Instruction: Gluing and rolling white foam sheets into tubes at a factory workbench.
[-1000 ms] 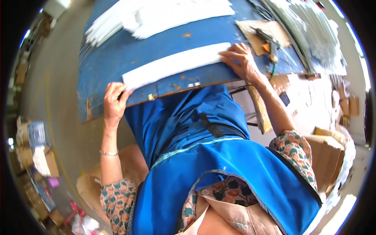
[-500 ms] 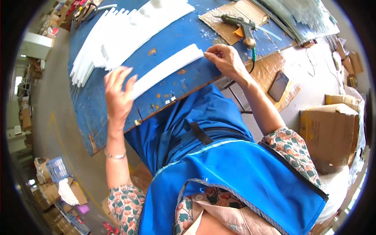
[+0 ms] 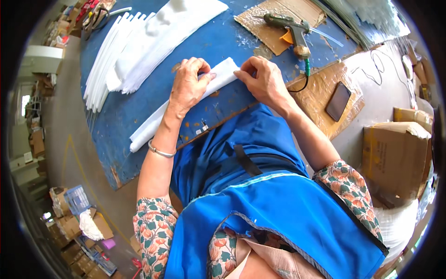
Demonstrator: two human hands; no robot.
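both grips (image 3: 188, 86) (image 3: 262, 79) on white foam strip (image 3: 153, 123)

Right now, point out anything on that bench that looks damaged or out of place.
The blue table is worn: paint chipped along its near edge, pale dried blobs beside the glue gun. A dark phone lies on loose cardboard beside the table. Both hands rest on the white strip.

One view only — a head-worn fisheye looking steeply down, close over the blue table (image 3: 139, 116). Edges bend toward the rim.
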